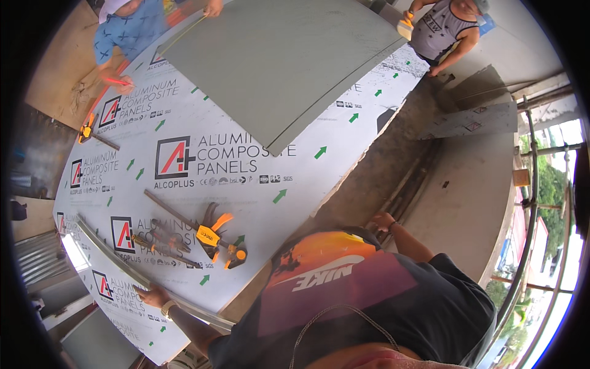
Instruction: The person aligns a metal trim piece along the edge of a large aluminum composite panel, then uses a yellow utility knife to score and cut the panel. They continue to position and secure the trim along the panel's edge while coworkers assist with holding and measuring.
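Note:
My left hand (pixel 153 296), with a pale band at the wrist, is closed over a long metal bar (pixel 117 261). The bar lies across the near left part of a large white film-covered panel (pixel 246 203). Beside my body, my right hand (pixel 383 222) hangs past the panel's right edge, its fingers loosely apart and holding nothing visible. Orange-and-black bar clamps (pixel 212 237) rest on the panel between my left hand and the middle. Farther off, a grey sheet (pixel 289 61) lies on top of the panel.
At the far left a person in blue (pixel 129 34) holds a red marking tool (pixel 115 80) and a yellow tape measure (pixel 184 34). Another person (pixel 445 31) at far right grips a yellow brush-like tool (pixel 405 27). An orange clamp (pixel 86 130) sits at the left edge. Poles (pixel 533 203) stand right.

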`<state>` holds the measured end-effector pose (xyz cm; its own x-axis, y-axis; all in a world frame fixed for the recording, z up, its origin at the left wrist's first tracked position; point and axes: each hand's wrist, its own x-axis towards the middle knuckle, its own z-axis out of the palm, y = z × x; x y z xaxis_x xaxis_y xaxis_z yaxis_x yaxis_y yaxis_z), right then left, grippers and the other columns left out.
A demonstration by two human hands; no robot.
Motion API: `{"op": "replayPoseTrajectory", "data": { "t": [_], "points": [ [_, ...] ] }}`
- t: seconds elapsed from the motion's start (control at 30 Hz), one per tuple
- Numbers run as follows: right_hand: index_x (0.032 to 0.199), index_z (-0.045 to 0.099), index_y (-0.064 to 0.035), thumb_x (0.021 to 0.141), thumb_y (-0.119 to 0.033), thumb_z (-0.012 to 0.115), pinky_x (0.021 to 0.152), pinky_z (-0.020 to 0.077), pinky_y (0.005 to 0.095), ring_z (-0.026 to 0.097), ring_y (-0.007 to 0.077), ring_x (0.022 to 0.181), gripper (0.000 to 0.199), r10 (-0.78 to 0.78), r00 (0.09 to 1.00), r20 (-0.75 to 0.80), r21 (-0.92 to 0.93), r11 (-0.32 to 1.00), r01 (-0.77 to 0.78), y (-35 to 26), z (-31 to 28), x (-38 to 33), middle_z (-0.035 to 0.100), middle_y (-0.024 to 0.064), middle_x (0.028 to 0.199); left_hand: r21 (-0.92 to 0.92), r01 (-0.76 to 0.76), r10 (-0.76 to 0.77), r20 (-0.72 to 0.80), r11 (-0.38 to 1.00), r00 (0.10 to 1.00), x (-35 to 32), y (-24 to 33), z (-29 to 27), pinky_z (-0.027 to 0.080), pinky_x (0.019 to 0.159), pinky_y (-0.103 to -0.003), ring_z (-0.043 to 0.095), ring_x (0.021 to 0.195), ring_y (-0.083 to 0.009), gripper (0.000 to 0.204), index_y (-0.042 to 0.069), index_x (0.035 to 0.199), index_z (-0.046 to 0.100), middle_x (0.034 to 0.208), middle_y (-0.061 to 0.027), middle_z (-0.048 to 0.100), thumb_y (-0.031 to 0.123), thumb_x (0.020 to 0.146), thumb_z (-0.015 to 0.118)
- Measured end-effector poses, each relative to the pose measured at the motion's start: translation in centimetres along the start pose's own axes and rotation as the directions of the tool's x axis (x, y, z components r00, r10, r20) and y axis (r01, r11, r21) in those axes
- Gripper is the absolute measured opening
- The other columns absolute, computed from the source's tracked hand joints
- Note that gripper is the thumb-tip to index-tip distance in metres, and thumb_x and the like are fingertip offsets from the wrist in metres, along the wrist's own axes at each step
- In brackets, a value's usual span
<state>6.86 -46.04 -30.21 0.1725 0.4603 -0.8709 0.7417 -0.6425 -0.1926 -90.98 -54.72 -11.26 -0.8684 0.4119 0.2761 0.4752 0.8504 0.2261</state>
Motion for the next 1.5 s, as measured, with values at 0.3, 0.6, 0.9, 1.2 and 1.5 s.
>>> {"op": "replayPoseTrajectory", "data": {
  "t": [0.3,0.6,0.9,1.2,1.5],
  "points": [
    [0.106,0.077,-0.0091,0.090,-0.026,0.067,0.089,0.0574,0.0443,0.073,0.0351,0.102,0.026,-0.064,0.637,-0.769,0.036,0.989,0.142,-5.7,-16.4,3.6,0.077,0.0156,0.104,-0.372,-0.286,0.188,-0.278,0.883,0.942,-8.8,15.9,-1.2,0.052,0.106,-0.052,0.057,0.125,-0.0426,0.066,0.004,0.155,0.045,0.140,-0.0285,0.050,0.011,0.094,0.070],
    [0.109,0.074,-0.0072,0.093,-0.016,0.067,0.084,0.0572,0.0384,0.074,0.0277,0.090,0.020,-0.202,0.196,-0.959,-0.095,0.887,0.453,-14.3,-41.1,8.1,0.076,0.0115,0.101,-0.586,-0.323,0.312,-0.124,0.743,0.942,-23.6,38.6,-1.3,0.039,0.116,-0.051,0.048,0.137,-0.0422,0.067,-0.001,0.147,0.049,0.143,-0.0221,0.055,0.002,0.085,0.073],
    [0.109,0.072,-0.0026,0.089,0.004,0.067,0.087,0.0556,0.0386,0.071,0.0308,0.096,0.021,-0.825,-0.022,-0.565,-0.259,0.152,0.954,-37.1,-34.5,5.1,0.073,0.0147,0.108,-0.576,-0.233,0.411,0.200,0.784,0.889,-32.5,50.1,1.4,0.048,0.106,-0.046,0.057,0.122,-0.0402,0.046,0.007,0.133,0.064,0.133,-0.0207,0.059,0.010,0.087,0.071],
    [0.129,0.066,-0.0133,0.084,-0.021,0.077,0.110,0.0390,0.0529,0.049,0.0347,0.129,0.047,-0.968,0.083,-0.237,-0.473,0.189,0.861,-46.7,-20.4,2.6,0.056,0.0101,0.136,-0.469,-0.346,0.462,0.156,0.813,0.873,-33.2,53.0,5.3,0.041,0.110,-0.052,0.052,0.126,-0.0407,0.047,0.009,0.135,0.062,0.136,-0.0183,0.058,0.019,0.091,0.071],
    [0.130,0.065,-0.0128,0.083,-0.024,0.072,0.112,0.0373,0.0522,0.048,0.0364,0.130,0.048,-0.972,0.043,-0.231,-0.624,0.182,0.760,-46.9,-19.4,2.4,0.054,0.0117,0.137,-0.413,-0.416,0.518,0.174,0.810,0.837,-31.8,52.9,5.6,0.038,0.109,-0.054,0.050,0.125,-0.0397,0.048,0.009,0.138,0.061,0.134,-0.0172,0.056,0.030,0.095,0.068]
  ]
}}
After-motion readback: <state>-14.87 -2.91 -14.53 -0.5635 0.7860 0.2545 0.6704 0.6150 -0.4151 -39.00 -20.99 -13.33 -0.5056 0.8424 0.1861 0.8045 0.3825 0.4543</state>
